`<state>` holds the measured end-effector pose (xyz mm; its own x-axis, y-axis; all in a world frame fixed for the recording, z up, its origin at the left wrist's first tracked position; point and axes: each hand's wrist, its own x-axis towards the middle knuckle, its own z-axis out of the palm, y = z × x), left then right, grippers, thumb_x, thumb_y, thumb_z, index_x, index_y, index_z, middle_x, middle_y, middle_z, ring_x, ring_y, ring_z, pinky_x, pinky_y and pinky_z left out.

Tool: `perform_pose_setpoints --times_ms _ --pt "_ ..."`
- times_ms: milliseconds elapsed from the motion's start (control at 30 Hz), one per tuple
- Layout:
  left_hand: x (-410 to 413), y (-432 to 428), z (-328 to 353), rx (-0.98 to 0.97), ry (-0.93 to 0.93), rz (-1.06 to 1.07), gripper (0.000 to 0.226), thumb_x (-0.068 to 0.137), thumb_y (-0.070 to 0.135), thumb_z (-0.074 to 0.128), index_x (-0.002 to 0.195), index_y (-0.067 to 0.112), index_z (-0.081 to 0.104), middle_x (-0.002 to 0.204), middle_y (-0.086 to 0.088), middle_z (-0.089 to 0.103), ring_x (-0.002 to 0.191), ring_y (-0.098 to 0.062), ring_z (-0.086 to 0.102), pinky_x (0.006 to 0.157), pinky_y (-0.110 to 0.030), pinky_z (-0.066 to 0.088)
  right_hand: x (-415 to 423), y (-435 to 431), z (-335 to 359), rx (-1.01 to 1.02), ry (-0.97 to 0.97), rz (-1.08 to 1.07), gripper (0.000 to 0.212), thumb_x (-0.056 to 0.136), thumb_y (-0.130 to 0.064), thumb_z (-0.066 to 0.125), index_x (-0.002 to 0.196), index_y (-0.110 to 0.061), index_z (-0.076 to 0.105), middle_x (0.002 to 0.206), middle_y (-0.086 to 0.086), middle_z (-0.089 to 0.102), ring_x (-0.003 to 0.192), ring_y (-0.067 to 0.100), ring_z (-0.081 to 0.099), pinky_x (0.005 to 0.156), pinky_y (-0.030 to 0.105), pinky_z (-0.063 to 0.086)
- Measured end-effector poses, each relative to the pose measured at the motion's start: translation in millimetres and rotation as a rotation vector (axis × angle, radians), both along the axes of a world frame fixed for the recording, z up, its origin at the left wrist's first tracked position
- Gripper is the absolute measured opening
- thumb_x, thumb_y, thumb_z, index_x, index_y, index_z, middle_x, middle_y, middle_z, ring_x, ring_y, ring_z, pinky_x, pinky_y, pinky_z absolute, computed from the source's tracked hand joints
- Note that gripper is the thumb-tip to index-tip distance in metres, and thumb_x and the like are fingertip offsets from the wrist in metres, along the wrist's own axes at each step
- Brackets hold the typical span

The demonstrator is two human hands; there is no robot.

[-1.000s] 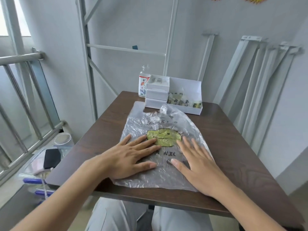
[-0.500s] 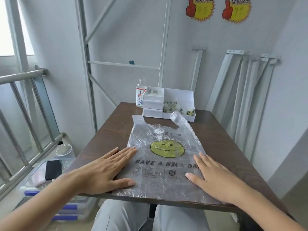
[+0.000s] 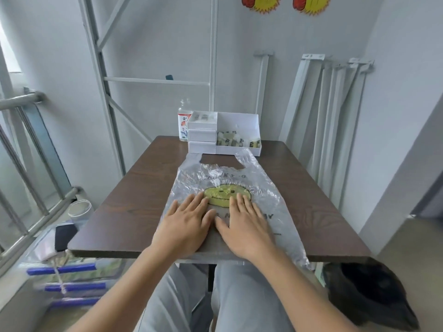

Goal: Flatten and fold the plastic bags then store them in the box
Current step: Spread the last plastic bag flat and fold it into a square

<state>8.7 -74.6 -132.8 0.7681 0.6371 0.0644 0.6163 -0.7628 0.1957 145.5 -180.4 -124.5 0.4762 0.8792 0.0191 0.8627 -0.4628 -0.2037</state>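
Pressing palm-down on the plastic bag (image 3: 263,188), the left hand (image 3: 185,226) and the right hand (image 3: 244,226) are lying side by side, thumbs close together; the grip of each is spread flat, fingers straight and pinching nothing; the fingertips are reaching the lower edge of the yellow smiley face (image 3: 223,191) printed on the bag, and the right hand is covering part of the black lettering below it. The bag is lying crinkled on the brown table (image 3: 134,200), its two handles (image 3: 244,156) pointing away from the person, its near right corner hanging over the table's front edge. The white box (image 3: 239,121) is standing at the far end of the table, just beyond the handles; folded bags (image 3: 237,142) are sitting in its open right compartment, and small drawers are forming its left part. A clear bottle (image 3: 184,123) is standing just left of the box; pale metal rails (image 3: 335,116) are leaning against the wall on the right.
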Motion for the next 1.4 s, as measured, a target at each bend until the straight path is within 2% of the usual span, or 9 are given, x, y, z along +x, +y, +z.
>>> perform_pose_setpoints --times_ms 200,533,700,833,933,1000,1133,1233,1400 --pt "-22.6 8.1 -3.4 0.024 0.03 0.129 0.072 0.102 0.066 0.002 0.167 0.036 0.002 0.175 0.013 -0.006 0.161 -0.011 -0.008 0.131 -0.043 -0.002 40.7 -33.8 3.8 -0.053 -0.009 0.011 0.085 0.103 -0.073 0.011 0.167 -0.02 -0.008 0.174 -0.004 -0.017 0.16 0.012 -0.014 0.13 0.036 -0.008" --pt "-52.9 -4.2 1.3 -0.008 0.063 0.136 0.131 0.05 0.084 -0.047 0.165 0.035 -0.011 0.171 0.018 -0.018 0.157 -0.004 -0.017 0.131 -0.037 -0.004 62.3 -77.3 13.3 -0.12 0.029 0.094 0.086 0.098 -0.078 0.011 0.165 -0.03 -0.015 0.169 -0.016 -0.025 0.155 -0.002 -0.022 0.129 0.032 -0.009" --pt "-53.9 -8.0 23.4 -0.048 -0.107 0.144 0.097 0.09 0.085 -0.004 0.16 0.026 0.029 0.173 0.006 0.02 0.159 -0.008 0.014 0.122 -0.041 0.017 60.3 -74.1 44.3 0.002 0.059 0.032 0.086 0.1 -0.067 0.048 0.168 -0.026 0.016 0.175 -0.011 0.004 0.161 0.011 0.008 0.129 0.038 0.011" --pt "2.9 23.6 44.1 0.053 -0.178 0.044 0.052 0.111 0.048 0.028 0.145 0.013 0.047 0.154 -0.002 0.048 0.139 -0.025 0.048 0.111 -0.045 0.032 70.3 -10.3 52.7 0.237 0.001 0.141 0.061 0.108 -0.038 0.05 0.162 -0.014 0.037 0.17 -0.003 0.031 0.156 0.014 0.027 0.126 0.033 0.021" --pt "34.0 57.3 30.4 0.017 -0.192 0.006 0.042 0.111 0.036 0.035 0.136 0.009 0.055 0.146 -0.006 0.054 0.131 -0.033 0.055 0.108 -0.048 0.044 82.2 27.4 34.4 0.248 0.004 0.142 0.047 0.11 -0.029 0.046 0.153 -0.01 0.051 0.16 0.001 0.048 0.148 0.018 0.041 0.12 0.034 0.034" --pt "34.8 72.8 12.5 0.02 -0.107 -0.034 0.057 0.109 0.052 0.027 0.148 0.016 0.048 0.159 0.003 0.044 0.147 -0.029 0.042 0.12 -0.045 0.034 91.0 35.5 18.0 0.183 -0.009 0.127 0.052 0.112 -0.039 0.039 0.159 -0.014 0.043 0.166 -0.001 0.04 0.153 0.018 0.034 0.124 0.037 0.027" --pt "24.4 94.6 1.1 0.018 0.091 -0.002 0.097 0.09 0.088 0.004 0.168 0.029 0.001 0.174 0.012 -0.005 0.161 -0.013 -0.005 0.131 -0.041 -0.001 112.7 39.4 2.3 -0.063 -0.052 0.063 0.084 0.101 -0.076 0.011 0.169 -0.027 0.003 0.175 -0.011 -0.002 0.162 0.011 -0.001 0.131 0.044 0.002" --pt "22.9 102.9 3.8 0.009 0.092 0.047 0.115 0.077 0.098 -0.005 0.167 0.027 -0.002 0.175 0.008 -0.007 0.161 -0.014 -0.007 0.131 -0.04 -0.002 123.1 42.1 2.8 -0.103 -0.036 0.007 0.096 0.093 -0.086 0.005 0.168 -0.027 -0.005 0.175 -0.01 -0.011 0.161 0.01 -0.009 0.131 0.045 -0.003" --pt "11.4 110.1 3.5 0.013 0.098 0.099 0.115 0.081 0.096 -0.001 0.167 0.02 -0.003 0.175 0.005 -0.007 0.161 -0.01 -0.008 0.131 -0.037 -0.002 123.2 42.2 5.3 -0.119 -0.043 -0.017 0.096 0.093 -0.086 0.005 0.168 -0.026 -0.006 0.174 -0.01 -0.013 0.161 0.009 -0.011 0.131 0.045 -0.004"
